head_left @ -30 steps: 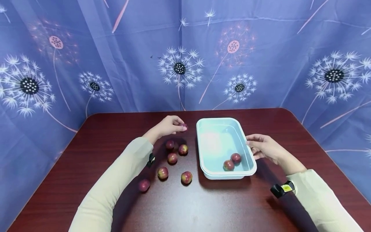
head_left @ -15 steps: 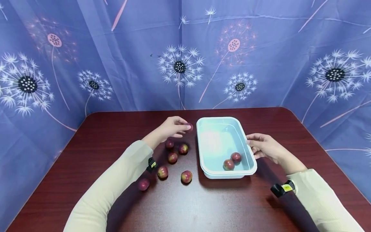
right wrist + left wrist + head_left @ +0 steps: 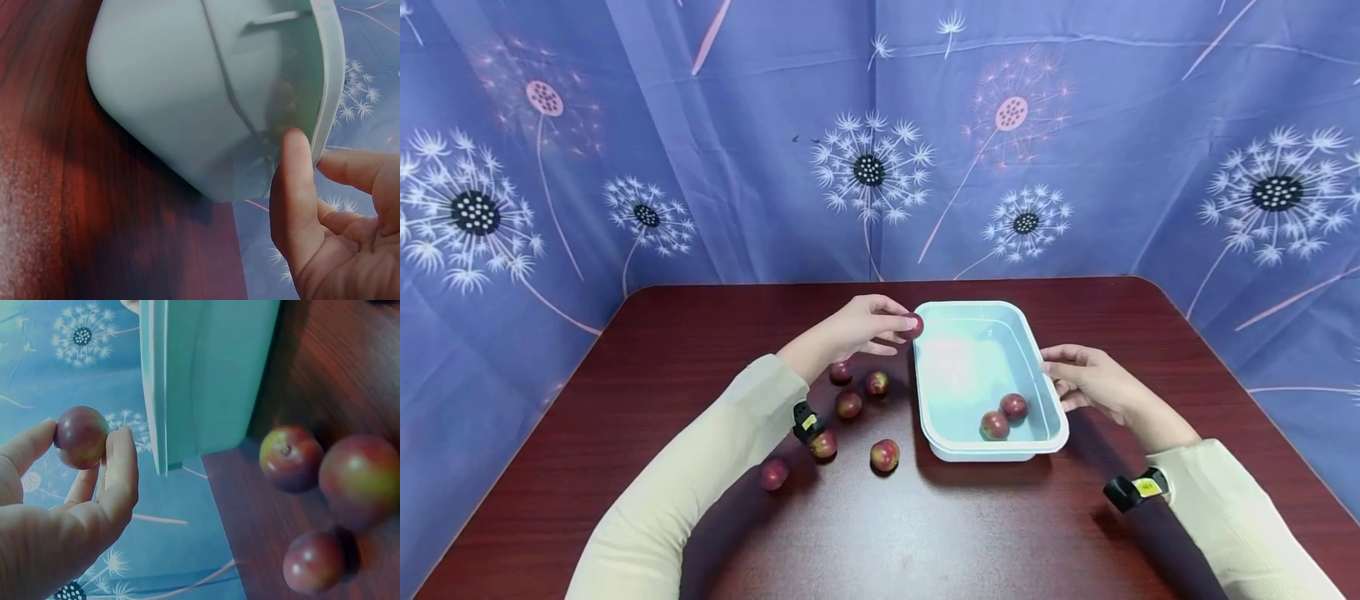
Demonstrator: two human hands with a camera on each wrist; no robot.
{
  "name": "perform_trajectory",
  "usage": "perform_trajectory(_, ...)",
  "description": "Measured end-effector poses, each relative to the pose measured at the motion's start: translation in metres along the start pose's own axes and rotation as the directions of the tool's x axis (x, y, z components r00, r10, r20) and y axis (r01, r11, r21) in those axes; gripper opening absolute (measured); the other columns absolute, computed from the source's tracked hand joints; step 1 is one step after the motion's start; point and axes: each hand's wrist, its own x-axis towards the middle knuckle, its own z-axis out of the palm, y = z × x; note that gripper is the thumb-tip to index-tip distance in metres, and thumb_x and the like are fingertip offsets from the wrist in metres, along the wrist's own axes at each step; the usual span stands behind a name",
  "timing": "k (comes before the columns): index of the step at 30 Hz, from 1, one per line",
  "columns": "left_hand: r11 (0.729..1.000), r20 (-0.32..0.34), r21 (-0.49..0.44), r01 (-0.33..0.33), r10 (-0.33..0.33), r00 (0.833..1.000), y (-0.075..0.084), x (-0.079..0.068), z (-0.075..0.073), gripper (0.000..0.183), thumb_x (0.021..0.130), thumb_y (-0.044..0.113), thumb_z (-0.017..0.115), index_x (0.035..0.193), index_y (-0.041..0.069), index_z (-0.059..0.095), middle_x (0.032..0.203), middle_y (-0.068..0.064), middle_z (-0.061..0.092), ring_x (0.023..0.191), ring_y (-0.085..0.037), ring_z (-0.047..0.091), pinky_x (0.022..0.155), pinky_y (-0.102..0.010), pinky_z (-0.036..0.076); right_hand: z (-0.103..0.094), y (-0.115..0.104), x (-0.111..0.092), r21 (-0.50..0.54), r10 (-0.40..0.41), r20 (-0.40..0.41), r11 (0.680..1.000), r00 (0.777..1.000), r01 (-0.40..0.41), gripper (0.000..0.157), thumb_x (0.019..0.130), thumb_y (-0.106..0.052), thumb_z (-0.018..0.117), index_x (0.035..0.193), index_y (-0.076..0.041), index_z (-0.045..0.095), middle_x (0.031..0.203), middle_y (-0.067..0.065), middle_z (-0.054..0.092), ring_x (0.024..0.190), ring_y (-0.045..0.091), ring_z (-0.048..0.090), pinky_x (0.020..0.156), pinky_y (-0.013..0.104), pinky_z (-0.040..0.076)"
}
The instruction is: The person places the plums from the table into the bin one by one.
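Between thumb and fingertips my left hand (image 3: 867,327) pinches a dark red plum (image 3: 81,437), held up at the left rim of a pale blue plastic container (image 3: 955,451). My right hand (image 3: 1090,382) grips the container's right rim; in the right wrist view the thumb (image 3: 294,187) lies along the outer wall and a finger hooks at the rim. Two plums, one (image 3: 995,425) nearer me and another (image 3: 1014,407) beside it, lie in the container's near right corner.
Several plums lie on the dark red wooden table (image 3: 970,533) left of the container, among them a lone one (image 3: 884,455) near its front left corner. My left wrist strap overlaps another plum (image 3: 823,445). A blue dandelion-print curtain (image 3: 760,150) hangs behind the table.
My left hand has moved right with the plum, from over the table to the container's left rim. The right hand keeps its grip in the same place.
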Motion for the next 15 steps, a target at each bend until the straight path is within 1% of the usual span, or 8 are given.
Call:
perform_trajectory(4, 1.0, 0.015, -0.012, 0.017, -0.016, 1.0, 0.004, 0.0, 0.005, 0.038, 0.09, 0.016, 0.065, 0.122, -0.001, 0.051, 0.121, -0.018, 0.06, 0.107, -0.03, 0.062, 0.092, -0.045, 0.05, 0.0, 0.0, 0.0, 0.006, -0.006, -0.005, 1.0, 1.0, 0.006, 0.052, 0.099, -0.017, 0.048, 0.136, 0.016, 0.029, 0.084, -0.003, 0.065, 0.068, 0.01, 0.064, 0.063, 0.031, 0.057)
perform_trajectory(6, 0.999, 0.019, -0.024, 0.025, -0.024, 1.0, 0.004, 0.001, 0.007, 0.039, 0.091, 0.016, 0.064, 0.123, -0.001, 0.05, 0.121, -0.019, 0.06, 0.11, -0.032, 0.061, 0.092, -0.046, 0.05, 0.0, 0.001, 0.0, 0.008, -0.006, -0.004, 1.0, 1.0, 0.006, 0.053, 0.099, -0.017, 0.048, 0.136, 0.016, 0.029, 0.083, -0.003, 0.064, 0.068, 0.01, 0.064, 0.063, 0.031, 0.057)
perform_trajectory(9, 0.999, 0.028, -0.033, 0.029, -0.028, 0.999, 0.004, 0.002, 0.01, 0.039, 0.091, 0.016, 0.063, 0.123, -0.001, 0.05, 0.121, -0.018, 0.059, 0.114, -0.035, 0.059, 0.091, -0.044, 0.052, 0.001, 0.001, 0.001, 0.004, -0.005, -0.005, 1.0, 1.0, 0.005, 0.053, 0.099, -0.017, 0.048, 0.136, 0.016, 0.029, 0.083, -0.002, 0.064, 0.067, 0.01, 0.063, 0.063, 0.031, 0.057)
perform_trajectory(15, 0.999, 0.08, -0.035, 0.032, -0.029, 0.996, 0.005, 0.006, 0.02, 0.039, 0.092, 0.017, 0.063, 0.124, -0.001, 0.05, 0.122, -0.018, 0.059, 0.119, -0.039, 0.054, 0.089, -0.041, 0.053, 0.001, 0.0, 0.0, 0.002, -0.001, -0.015, 1.0, 1.0, 0.001, 0.052, 0.099, -0.017, 0.048, 0.136, 0.016, 0.029, 0.083, -0.002, 0.064, 0.067, 0.009, 0.063, 0.063, 0.03, 0.057)
